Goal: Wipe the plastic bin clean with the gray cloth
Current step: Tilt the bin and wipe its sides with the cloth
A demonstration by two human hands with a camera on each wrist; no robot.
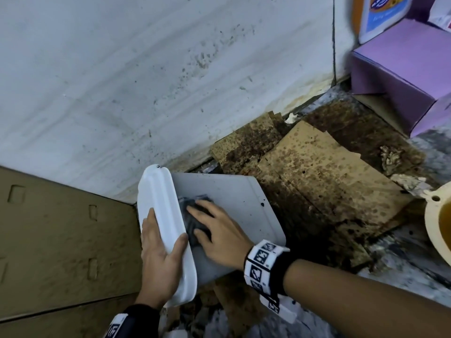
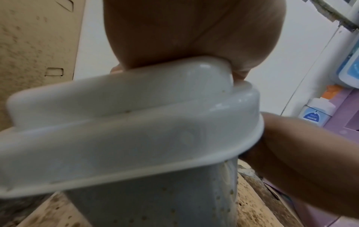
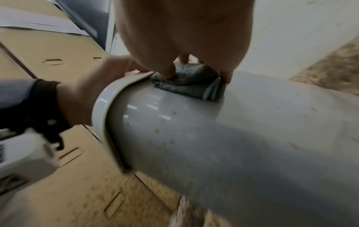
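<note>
I have the bin (image 1: 244, 203) tipped on its side on the floor, its lidded top toward me on the left and its base pointing away toward stained cardboard (image 1: 317, 172). My left hand (image 1: 161, 262) grips the white lid (image 1: 163, 215): the palm lies over its raised top and the thumb hooks round the rim on the side nearest the bin wall. From the left wrist view the palm presses on the lid's raised hump, and small brown specks dot the gray wall below the rim. My right hand (image 1: 219, 232) lies flat on the upturned side of the bin, fingers straight and spread, pressing the cloth (image 1: 192, 223) against the plastic just beside the lid's rim. The cloth is dark gray, folded, and mostly covered by my fingers; in the right wrist view its folded edge sticks out past my fingertips (image 3: 169, 73). That view also shows brown specks scattered across the wall of the bin nearer my wrist. The bin lies close to a dirty white wall (image 1: 146, 81), with a flat brown box (image 1: 61, 240) to my left, purple boxes (image 1: 400, 76) at the far right and a cream tub (image 1: 436, 215) at the right edge.
</note>
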